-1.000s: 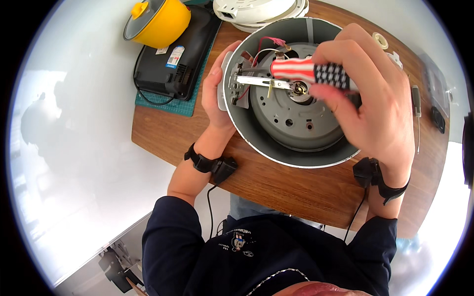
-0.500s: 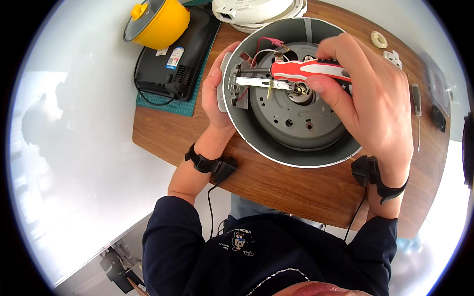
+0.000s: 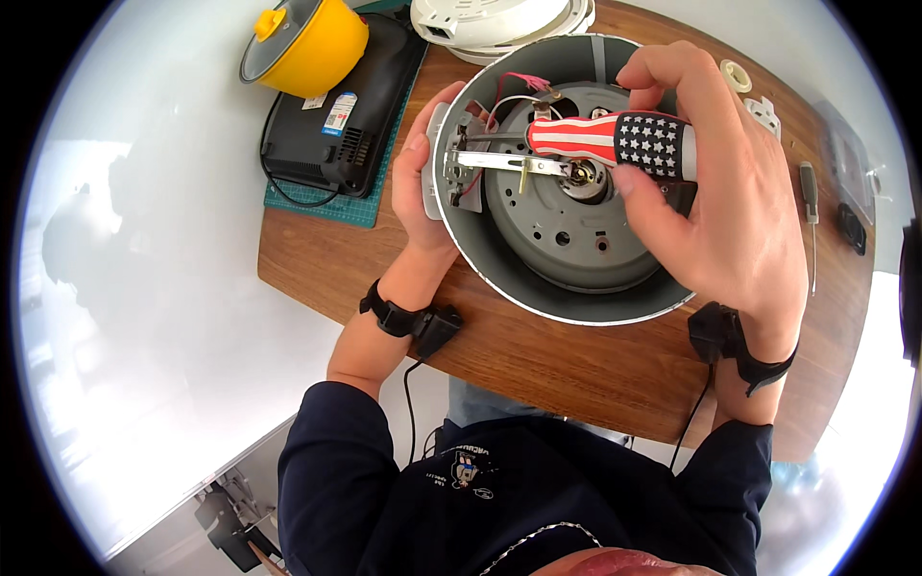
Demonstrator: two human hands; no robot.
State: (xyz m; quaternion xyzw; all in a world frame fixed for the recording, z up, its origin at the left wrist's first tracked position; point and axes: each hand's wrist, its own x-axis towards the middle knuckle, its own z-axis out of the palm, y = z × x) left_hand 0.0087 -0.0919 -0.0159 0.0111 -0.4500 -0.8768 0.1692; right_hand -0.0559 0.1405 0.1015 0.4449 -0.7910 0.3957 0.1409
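A grey metal pot-shaped appliance housing tilts toward me, its inside showing a round perforated plate, a metal lever strip and red and white wires. My left hand is closed round its left wall by a pale side bracket. Across the opening lies a screwdriver with a red, white and black star-patterned handle. Its shaft reaches the parts at the inner left wall; the tip is hard to make out. My right hand holds the handle loosely, palm at its butt, thumb at its lower edge, fingers lifted.
At the far left, a yellow pot with a lid sits by a black appliance base on a green mat. A white appliance part stands behind. On the right lie a tape roll and a thin screwdriver.
The screwdriver handle has turned, bringing its star pattern into view. My right fingers have loosened and spread from the handle, and that hand has shifted slightly right. My left hand stays put.
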